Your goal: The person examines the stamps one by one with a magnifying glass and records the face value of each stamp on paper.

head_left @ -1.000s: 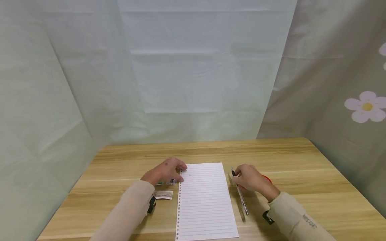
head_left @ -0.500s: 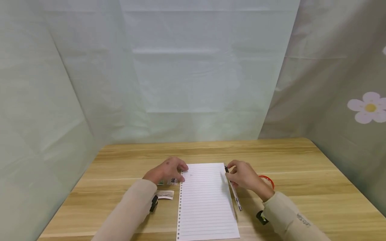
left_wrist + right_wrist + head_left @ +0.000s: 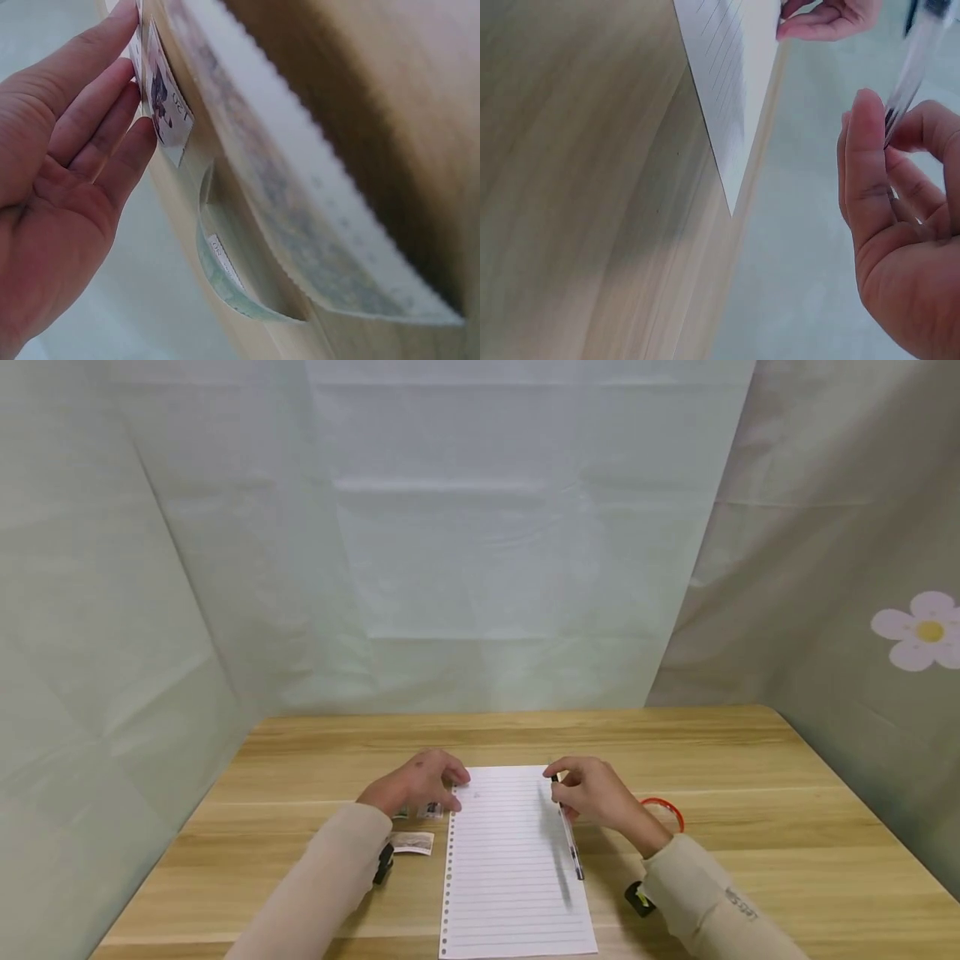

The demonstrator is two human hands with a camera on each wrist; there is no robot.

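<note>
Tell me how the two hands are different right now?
The right hand pinches a pen and holds it over the lined paper; the left hand holds nothing. The left hand's fingers lie fairly straight, touching small stamps by the paper's punched edge, while the right hand's curl round the pen. Both wear beige sleeves and stay low over the wooden table.

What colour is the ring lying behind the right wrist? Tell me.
Red ring; the head view shows it best, on the wooden table.

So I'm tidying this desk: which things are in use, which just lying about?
In use:
white lined punched sheet
clear black-tipped pen, held by right hand
small printed stamps under left hand

Lying about:
red ring
loose stamp
</note>
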